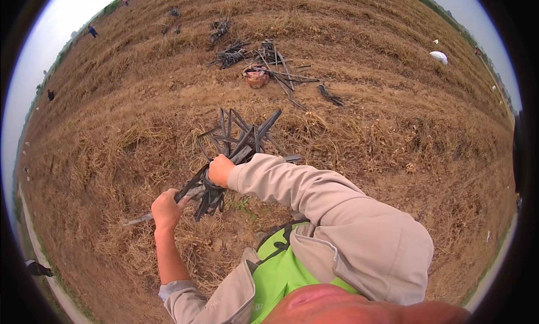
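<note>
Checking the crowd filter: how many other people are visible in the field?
4: one person upper left, one at the top edge, one far left, one lower left. More may be hidden or too small to tell.

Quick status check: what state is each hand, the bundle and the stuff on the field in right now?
left hand: closed on bundle's lower end
right hand: closed around bundle's middle
bundle of dark strips: held up, top ends fanned out
far strip piles: lying on the ground
white sack: lying on the field

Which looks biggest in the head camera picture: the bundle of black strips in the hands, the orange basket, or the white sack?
1. Bundle of black strips, though it is nearest the camera.
2. Orange basket.
3. White sack, farther away, so true size is unsure.
</note>
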`<state>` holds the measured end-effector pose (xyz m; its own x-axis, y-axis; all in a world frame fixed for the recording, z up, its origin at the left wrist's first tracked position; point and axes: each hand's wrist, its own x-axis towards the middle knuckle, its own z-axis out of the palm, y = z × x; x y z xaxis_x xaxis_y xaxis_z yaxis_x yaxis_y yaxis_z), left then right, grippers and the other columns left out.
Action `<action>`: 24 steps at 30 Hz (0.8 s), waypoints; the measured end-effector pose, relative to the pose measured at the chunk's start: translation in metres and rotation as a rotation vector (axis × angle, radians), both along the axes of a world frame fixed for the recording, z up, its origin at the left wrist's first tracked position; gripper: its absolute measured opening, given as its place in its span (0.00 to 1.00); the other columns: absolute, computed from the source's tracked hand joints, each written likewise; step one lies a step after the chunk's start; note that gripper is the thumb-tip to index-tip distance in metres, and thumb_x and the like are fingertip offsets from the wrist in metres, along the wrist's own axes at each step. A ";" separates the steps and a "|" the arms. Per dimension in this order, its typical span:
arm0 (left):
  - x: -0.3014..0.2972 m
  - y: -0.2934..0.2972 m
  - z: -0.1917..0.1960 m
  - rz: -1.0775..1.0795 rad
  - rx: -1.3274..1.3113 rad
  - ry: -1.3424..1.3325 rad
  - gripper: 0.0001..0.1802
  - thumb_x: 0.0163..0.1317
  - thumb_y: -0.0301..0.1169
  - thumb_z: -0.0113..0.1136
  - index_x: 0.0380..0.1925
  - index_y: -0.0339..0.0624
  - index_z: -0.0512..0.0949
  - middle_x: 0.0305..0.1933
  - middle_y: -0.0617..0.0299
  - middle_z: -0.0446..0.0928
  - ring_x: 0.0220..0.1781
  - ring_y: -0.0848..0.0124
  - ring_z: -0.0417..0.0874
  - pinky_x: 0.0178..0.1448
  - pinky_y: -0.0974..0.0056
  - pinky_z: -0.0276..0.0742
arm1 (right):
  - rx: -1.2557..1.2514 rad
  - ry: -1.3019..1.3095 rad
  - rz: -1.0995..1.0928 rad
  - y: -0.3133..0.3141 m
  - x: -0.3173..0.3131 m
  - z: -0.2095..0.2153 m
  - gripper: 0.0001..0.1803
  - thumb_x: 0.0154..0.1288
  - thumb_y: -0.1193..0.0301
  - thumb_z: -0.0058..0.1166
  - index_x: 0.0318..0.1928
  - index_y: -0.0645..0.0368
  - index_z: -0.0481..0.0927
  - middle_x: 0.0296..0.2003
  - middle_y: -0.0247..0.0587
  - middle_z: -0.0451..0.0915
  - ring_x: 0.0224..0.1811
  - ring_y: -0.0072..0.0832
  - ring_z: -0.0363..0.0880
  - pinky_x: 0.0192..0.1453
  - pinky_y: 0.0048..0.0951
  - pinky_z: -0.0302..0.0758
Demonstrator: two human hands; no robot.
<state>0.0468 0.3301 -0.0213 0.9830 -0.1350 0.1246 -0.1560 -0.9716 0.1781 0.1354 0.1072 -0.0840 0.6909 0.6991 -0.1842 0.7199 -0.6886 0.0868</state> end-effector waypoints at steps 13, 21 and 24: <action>-0.056 -0.062 -0.139 0.209 -0.734 0.222 0.16 0.74 0.38 0.52 0.51 0.39 0.79 0.39 0.54 0.80 0.40 0.62 0.81 0.45 0.57 0.75 | 0.633 0.608 -0.157 -0.018 0.026 -0.022 0.22 0.42 0.65 0.72 0.39 0.63 0.85 0.37 0.55 0.85 0.43 0.50 0.83 0.47 0.46 0.78; -0.067 -0.042 -0.092 0.087 -0.858 0.332 0.17 0.74 0.39 0.54 0.56 0.42 0.74 0.57 0.53 0.73 0.53 0.57 0.76 0.54 0.51 0.72 | 0.601 0.938 0.373 -0.020 0.005 0.032 0.27 0.48 0.71 0.72 0.51 0.60 0.79 0.43 0.47 0.85 0.47 0.39 0.83 0.53 0.41 0.76; -0.072 -0.034 -0.083 0.095 -0.965 0.216 0.18 0.73 0.39 0.54 0.57 0.42 0.74 0.58 0.53 0.73 0.54 0.58 0.76 0.56 0.51 0.72 | 0.456 0.993 0.439 -0.018 -0.005 0.049 0.26 0.49 0.71 0.71 0.51 0.59 0.80 0.44 0.46 0.85 0.47 0.37 0.83 0.54 0.37 0.75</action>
<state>-0.0254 0.2960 -0.1045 0.9990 0.0107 -0.0430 0.0437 -0.4023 0.9145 0.1304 0.0891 -0.0345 0.0689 0.9818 -0.1771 0.5165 -0.1870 -0.8356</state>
